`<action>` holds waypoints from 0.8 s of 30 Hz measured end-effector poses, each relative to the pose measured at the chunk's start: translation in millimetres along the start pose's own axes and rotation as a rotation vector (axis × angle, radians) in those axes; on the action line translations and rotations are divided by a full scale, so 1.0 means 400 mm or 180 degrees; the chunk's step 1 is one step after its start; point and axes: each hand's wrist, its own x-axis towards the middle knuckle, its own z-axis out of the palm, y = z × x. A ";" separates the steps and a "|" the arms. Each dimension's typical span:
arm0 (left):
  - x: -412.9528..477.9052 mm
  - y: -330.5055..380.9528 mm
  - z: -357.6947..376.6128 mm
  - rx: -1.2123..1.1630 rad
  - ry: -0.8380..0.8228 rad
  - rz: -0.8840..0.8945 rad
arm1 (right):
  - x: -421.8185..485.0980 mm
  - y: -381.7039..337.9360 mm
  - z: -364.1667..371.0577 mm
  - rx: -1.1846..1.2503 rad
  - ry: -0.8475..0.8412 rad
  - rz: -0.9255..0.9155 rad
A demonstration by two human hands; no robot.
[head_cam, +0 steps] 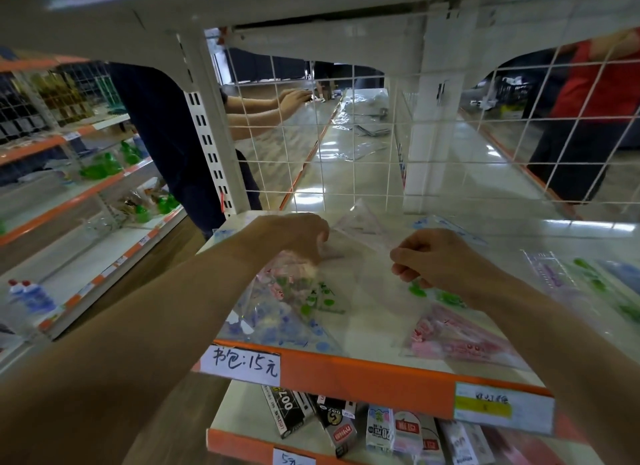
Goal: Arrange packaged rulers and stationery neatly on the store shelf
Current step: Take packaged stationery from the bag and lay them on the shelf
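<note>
While the right hand (pixel 433 257) pinches a clear bag (pixel 360 243) over the middle of the shelf (pixel 363 371), the left hand (pixel 298 238) curls at the bag's other end. I cannot tell if its grip holds the bag. Ruler packs (pixel 460 336) lie by the front edge. A tag (pixel 242 360) on that edge reads "书包:15元". Boxes (pixel 287 409) below say "007".

A: Where does the camera sit?
B: On the person's head, facing forward and down onto the white shelf with an orange front edge (pixel 363 367).
A: How near?
B: Close: the left hand (pixel 298 238), right hand (pixel 436 260) and clear plastic packet (pixel 363 234) fill the middle. Wide-angle, single view, seeing on through the white wire mesh panel (pixel 353 125).
</note>
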 end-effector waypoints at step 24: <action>-0.002 -0.006 0.030 -0.0482 0.0048 -0.0155 | 0.049 -0.022 -0.088 -0.1212 0.0235 0.0466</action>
